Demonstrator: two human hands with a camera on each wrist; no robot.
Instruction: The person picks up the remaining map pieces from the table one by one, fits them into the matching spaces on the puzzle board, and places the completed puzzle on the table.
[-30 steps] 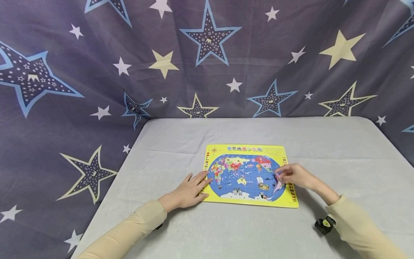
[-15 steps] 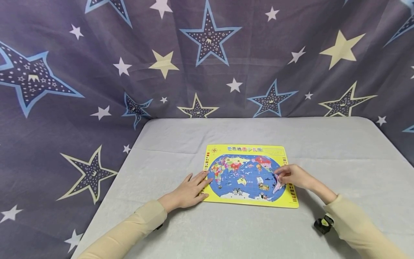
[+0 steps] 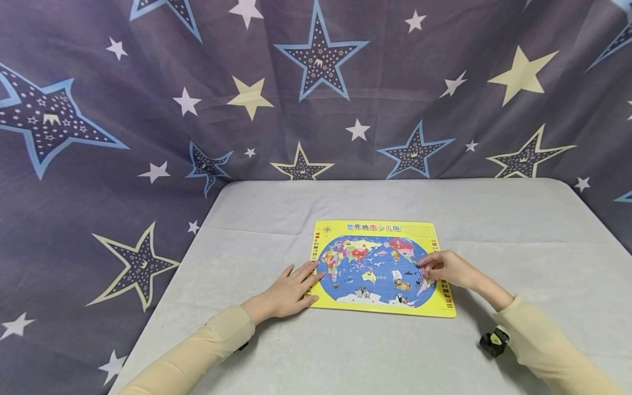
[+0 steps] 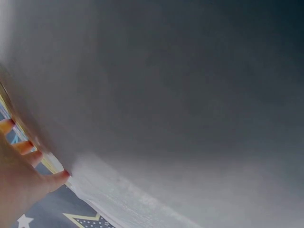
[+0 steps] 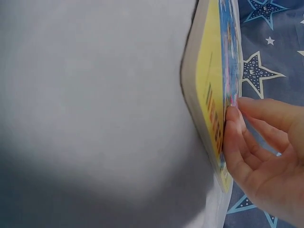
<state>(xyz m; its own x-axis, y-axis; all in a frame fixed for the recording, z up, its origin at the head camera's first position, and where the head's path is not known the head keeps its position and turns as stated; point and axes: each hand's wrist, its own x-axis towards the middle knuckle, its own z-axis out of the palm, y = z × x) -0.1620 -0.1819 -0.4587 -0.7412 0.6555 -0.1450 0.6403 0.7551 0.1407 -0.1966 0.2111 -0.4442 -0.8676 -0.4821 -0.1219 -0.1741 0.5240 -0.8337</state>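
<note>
A yellow-bordered world map puzzle board lies flat on the grey table. My left hand rests with spread, straight fingers on the board's left edge; the left wrist view shows the fingertips of that hand along the edge. Over the map's right side, my right hand pinches a pink puzzle piece, shaped like South America, between thumb and fingers. The piece sits at or very near the board's surface, its upper part hidden by the fingers. In the right wrist view, the fingertips touch the board from above.
The grey cloth-covered table extends around the board on all sides. A dark curtain with printed stars hangs behind and to the left. A black wrist camera sits under the right sleeve.
The pink piece has turned slightly and settled lower against the map under my right fingers. My left hand and the board have stayed still.
</note>
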